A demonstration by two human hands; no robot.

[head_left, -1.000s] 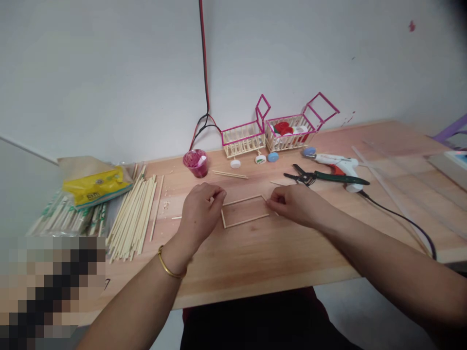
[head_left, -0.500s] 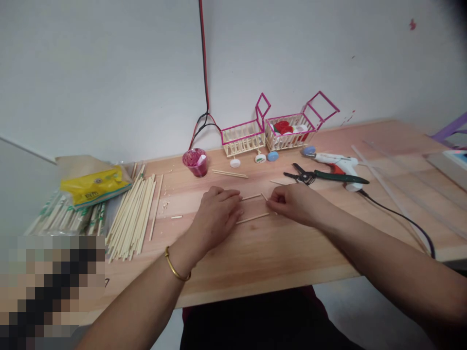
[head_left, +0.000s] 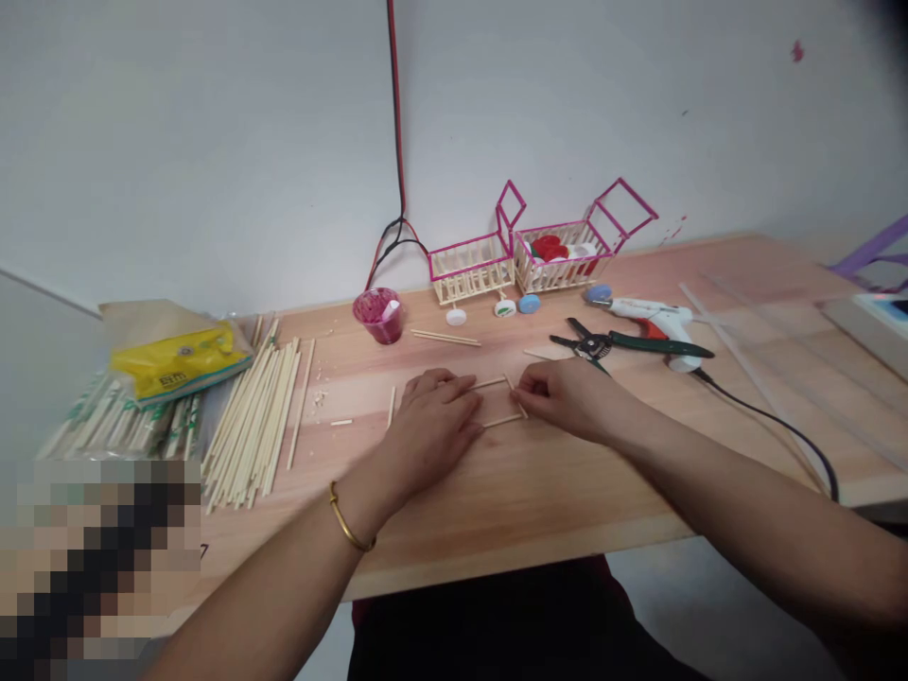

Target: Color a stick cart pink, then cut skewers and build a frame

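Thin wooden sticks lie as a small rectangle on the table. My left hand [head_left: 440,426] rests flat over its left part, fingers spread over the upper stick [head_left: 489,383] and the lower stick [head_left: 502,420]. At the right end, my right hand [head_left: 543,392] pinches the short end stick [head_left: 515,395] between thumb and fingers. The left end stick [head_left: 392,407] shows beside my left hand. How the corners meet under my left hand is hidden.
Behind stand two stick carts [head_left: 472,270] [head_left: 564,255] and a pink cup [head_left: 381,317]. Cutting pliers [head_left: 638,343] and a glue gun [head_left: 656,312] with its cord lie right. Left are a stick pile [head_left: 255,426], a yellow packet [head_left: 181,362] and wrapped sticks [head_left: 128,421].
My left hand has slid slightly right along the sticks, uncovering the left end stick. My right hand has moved slightly left, and the right end stick now lies across the ends of the long ones.
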